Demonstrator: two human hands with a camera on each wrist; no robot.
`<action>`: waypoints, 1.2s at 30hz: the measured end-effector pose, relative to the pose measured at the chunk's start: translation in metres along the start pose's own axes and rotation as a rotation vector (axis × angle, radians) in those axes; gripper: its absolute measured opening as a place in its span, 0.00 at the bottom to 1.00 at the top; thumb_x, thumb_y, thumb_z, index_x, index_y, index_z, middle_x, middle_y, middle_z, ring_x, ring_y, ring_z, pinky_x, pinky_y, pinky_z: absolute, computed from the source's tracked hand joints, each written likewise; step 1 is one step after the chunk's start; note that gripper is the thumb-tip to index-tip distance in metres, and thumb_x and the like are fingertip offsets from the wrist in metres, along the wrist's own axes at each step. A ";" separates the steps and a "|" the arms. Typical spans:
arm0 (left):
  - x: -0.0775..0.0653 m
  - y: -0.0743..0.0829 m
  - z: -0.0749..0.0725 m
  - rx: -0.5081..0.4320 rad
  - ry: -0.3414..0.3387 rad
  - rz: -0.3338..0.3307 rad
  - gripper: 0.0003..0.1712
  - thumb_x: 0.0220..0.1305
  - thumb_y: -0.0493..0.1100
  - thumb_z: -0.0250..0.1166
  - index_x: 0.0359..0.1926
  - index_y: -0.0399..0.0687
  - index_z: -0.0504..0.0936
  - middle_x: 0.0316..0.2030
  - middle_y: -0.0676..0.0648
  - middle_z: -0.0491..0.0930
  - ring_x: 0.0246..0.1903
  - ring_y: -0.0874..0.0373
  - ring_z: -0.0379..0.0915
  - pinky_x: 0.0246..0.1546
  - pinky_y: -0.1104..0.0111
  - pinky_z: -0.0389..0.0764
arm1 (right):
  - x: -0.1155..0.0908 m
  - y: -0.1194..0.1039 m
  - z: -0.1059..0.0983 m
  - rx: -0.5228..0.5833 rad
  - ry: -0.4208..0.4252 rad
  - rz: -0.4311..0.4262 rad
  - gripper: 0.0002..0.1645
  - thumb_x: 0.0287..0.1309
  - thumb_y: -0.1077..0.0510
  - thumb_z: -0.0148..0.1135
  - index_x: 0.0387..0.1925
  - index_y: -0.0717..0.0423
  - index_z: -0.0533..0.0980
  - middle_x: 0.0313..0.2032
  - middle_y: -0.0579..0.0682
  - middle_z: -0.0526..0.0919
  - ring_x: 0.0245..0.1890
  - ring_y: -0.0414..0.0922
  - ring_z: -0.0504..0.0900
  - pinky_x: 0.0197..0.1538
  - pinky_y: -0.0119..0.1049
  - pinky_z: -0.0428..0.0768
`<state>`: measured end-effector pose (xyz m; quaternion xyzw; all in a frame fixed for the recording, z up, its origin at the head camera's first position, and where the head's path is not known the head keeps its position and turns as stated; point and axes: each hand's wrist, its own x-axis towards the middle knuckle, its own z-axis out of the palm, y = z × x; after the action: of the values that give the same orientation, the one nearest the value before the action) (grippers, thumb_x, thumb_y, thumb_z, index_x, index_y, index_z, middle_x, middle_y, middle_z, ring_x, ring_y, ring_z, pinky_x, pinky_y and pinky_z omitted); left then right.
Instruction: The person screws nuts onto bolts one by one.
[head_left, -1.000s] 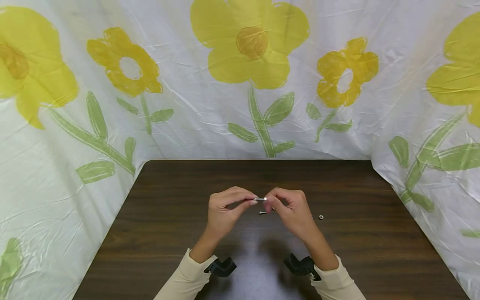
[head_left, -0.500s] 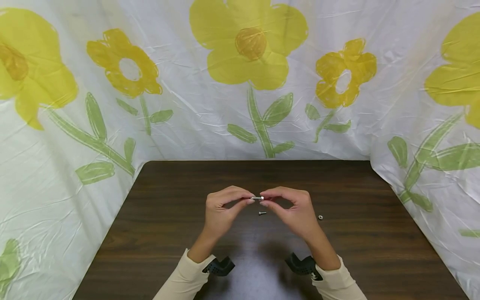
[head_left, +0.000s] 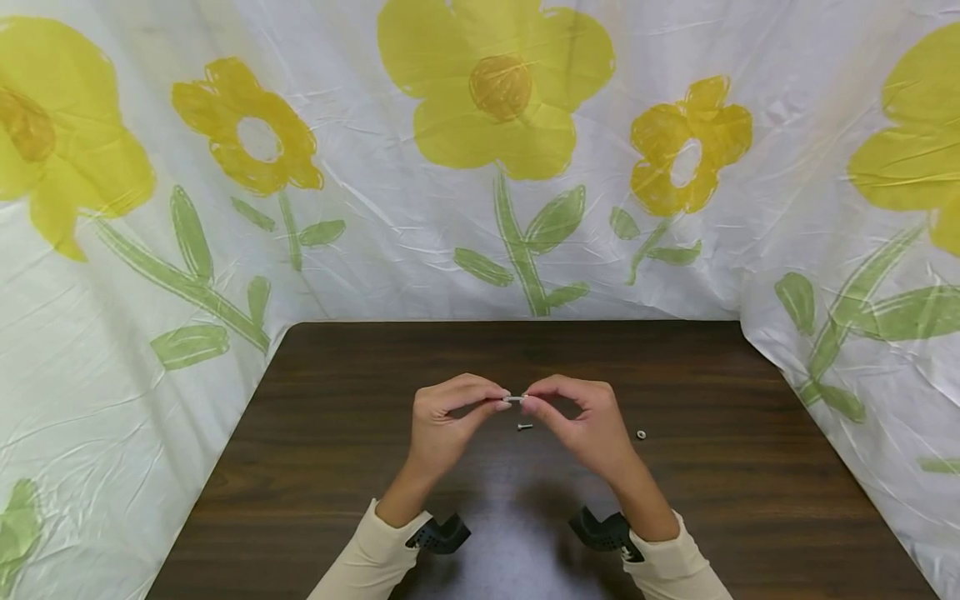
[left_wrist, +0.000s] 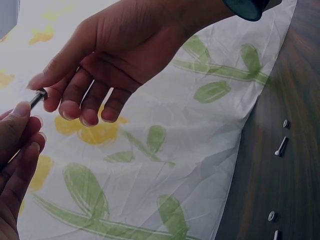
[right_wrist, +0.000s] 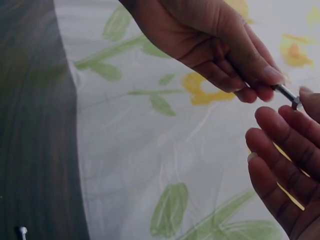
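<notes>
Between the hands, above the table, a slim metal bolt (head_left: 514,399) lies roughly level. My left hand (head_left: 450,417) pinches its left part between thumb and fingers. At its right end is a small hex piece, apparently a nut (right_wrist: 296,103), pinched by the thumb and index finger of my right hand (head_left: 585,417). The other right fingers spread loosely in the right wrist view. In the left wrist view the nut shows at the right thumb tip, while my left hand (left_wrist: 17,150) holds the shank. Left fingertips cover the bolt's far end.
On the dark wooden table (head_left: 337,467) lie a loose bolt (head_left: 525,427) under the hands and a nut (head_left: 641,434) to the right. The left wrist view shows another bolt (left_wrist: 276,235) and nut (left_wrist: 272,216). A flowered curtain (head_left: 360,250) hangs behind.
The right fingers, bunched and blurred a second ago, reached out onto the bolt's right end and now cover more of the nut. Both hands shifted slightly; the left keeps its pinch.
</notes>
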<state>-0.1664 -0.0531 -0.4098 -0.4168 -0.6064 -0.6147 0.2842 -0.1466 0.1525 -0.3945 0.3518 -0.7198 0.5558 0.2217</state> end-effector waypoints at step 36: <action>0.001 0.003 -0.002 0.009 0.001 -0.045 0.15 0.48 0.19 0.74 0.37 0.35 0.89 0.33 0.41 0.88 0.32 0.52 0.85 0.35 0.67 0.85 | 0.000 0.002 -0.001 0.007 0.006 -0.032 0.21 0.47 0.75 0.76 0.44 0.57 0.85 0.36 0.51 0.89 0.34 0.43 0.87 0.38 0.32 0.85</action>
<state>-0.1648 -0.0548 -0.4076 -0.4016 -0.6182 -0.6184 0.2724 -0.1480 0.1538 -0.3951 0.3623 -0.7117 0.5556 0.2313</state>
